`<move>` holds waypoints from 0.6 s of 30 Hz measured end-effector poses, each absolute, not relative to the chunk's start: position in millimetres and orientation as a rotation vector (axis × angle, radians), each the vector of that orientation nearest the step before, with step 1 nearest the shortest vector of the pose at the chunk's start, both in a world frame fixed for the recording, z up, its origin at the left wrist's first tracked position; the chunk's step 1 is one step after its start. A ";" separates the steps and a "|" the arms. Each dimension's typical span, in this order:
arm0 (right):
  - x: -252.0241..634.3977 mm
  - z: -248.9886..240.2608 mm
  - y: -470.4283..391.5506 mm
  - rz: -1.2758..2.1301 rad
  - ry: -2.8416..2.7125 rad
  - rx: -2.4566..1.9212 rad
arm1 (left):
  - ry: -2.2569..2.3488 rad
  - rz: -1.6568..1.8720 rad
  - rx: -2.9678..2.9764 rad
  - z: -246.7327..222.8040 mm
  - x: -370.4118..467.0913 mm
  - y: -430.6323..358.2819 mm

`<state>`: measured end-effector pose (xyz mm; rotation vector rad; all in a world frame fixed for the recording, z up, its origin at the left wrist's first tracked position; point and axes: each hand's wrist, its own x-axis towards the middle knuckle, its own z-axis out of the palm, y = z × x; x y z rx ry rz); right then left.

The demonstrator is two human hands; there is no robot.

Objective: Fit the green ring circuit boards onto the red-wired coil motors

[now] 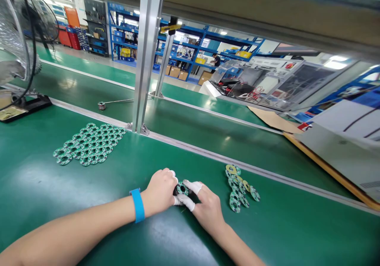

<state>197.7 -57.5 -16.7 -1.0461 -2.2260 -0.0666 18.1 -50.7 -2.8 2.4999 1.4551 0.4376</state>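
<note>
My left hand [160, 190] and right hand [204, 204] each grip one ring board [182, 188] between them, low over the green tabletop [44, 194]. More boards [240, 189] lie just right; none shows legible writing.

Both hands meet on the green bench [44, 187], left hand [160, 190] and right hand [206, 208] pinching one ring board [182, 188]. Loose rings [239, 187] lie just right of it; a ring sheet [89, 143] lies well left, a fan [14, 48] beyond.
</note>
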 end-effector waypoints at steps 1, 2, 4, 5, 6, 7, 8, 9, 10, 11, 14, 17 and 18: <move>197.1 -16.7 -57.5 -0.066 -2.221 -1.049 | 1.456 0.438 2.502 -2.5 18.1 -50.8; 196.6 -16.8 -57.4 -0.057 -2.214 -1.055 | 1.456 0.439 2.503 -2.4 18.1 -50.8; 195.7 -17.0 -57.0 -0.009 -2.198 -1.074 | 1.456 0.438 2.500 -2.5 18.1 -50.8; 195.4 -17.2 -56.7 0.023 -2.189 -1.084 | 1.458 0.436 2.496 -2.6 18.1 -50.7; 195.2 -17.4 -56.5 0.054 -2.179 -1.088 | 1.460 0.434 2.492 -2.6 18.1 -50.7; 195.1 -17.6 -56.3 0.083 -2.169 -1.088 | 1.461 0.432 2.488 -2.5 18.1 -50.6; 195.1 -17.6 -56.1 0.106 -2.160 -1.085 | 1.461 0.429 2.484 -2.2 18.1 -50.6; 195.1 -17.6 -56.1 0.125 -2.151 -1.082 | 1.459 0.425 2.481 -1.9 18.1 -50.6; 195.0 -17.4 -56.2 0.142 -2.144 -1.081 | 1.457 0.421 2.480 -1.5 18.1 -50.6; 195.0 -17.0 -56.3 0.161 -2.139 -1.083 | 1.454 0.416 2.478 -1.0 18.0 -50.6; 194.5 -16.1 -57.3 0.211 -2.125 -1.100 | 1.450 0.392 2.476 0.2 17.8 -50.5; 193.7 -17.2 -58.9 0.235 -2.100 -1.129 | 1.439 0.388 2.477 0.6 17.5 -50.5; 193.4 -18.1 -59.5 0.239 -2.093 -1.143 | 1.436 0.394 2.477 0.6 17.4 -50.5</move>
